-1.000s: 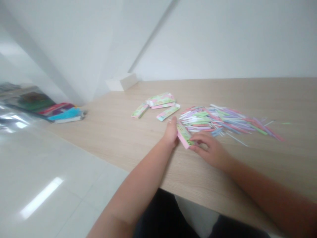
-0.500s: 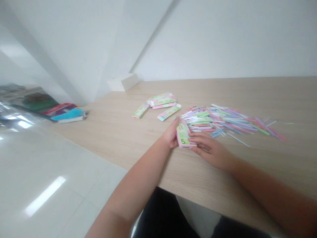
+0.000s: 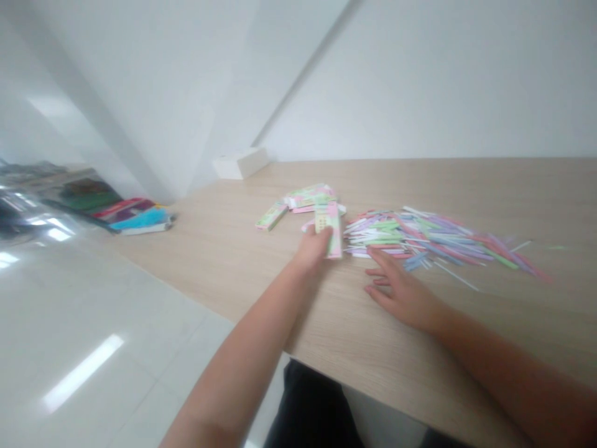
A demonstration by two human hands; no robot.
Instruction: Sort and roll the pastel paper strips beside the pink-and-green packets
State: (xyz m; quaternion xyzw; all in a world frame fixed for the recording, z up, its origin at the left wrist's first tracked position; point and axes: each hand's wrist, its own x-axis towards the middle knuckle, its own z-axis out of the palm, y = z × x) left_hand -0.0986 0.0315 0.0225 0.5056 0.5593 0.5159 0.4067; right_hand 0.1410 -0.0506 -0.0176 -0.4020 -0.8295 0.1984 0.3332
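Note:
My left hand (image 3: 314,246) is closed around a small pink and green cardboard box (image 3: 334,231), thumb on its printed face. The box is raised in front of a small group of similar boxes (image 3: 308,196) on the table, hiding part of them. My right hand (image 3: 401,289) holds nothing; its fingers are apart, just short of a heap of thin coloured sticks (image 3: 420,233) in white, green, pink, purple and blue. One fingertip is near the heap's front edge; I cannot tell whether it touches.
The wooden table (image 3: 224,249) runs back to a white wall. One more small box (image 3: 272,216) lies left of the group. A white block-like box (image 3: 240,163) stands by the wall. Blue and red packets (image 3: 142,219) are at the far left, above a shiny tiled floor (image 3: 140,348).
My left hand has carried the box away from me and slightly left, toward the other boxes. My right hand has let go of it, its fingers now spread.

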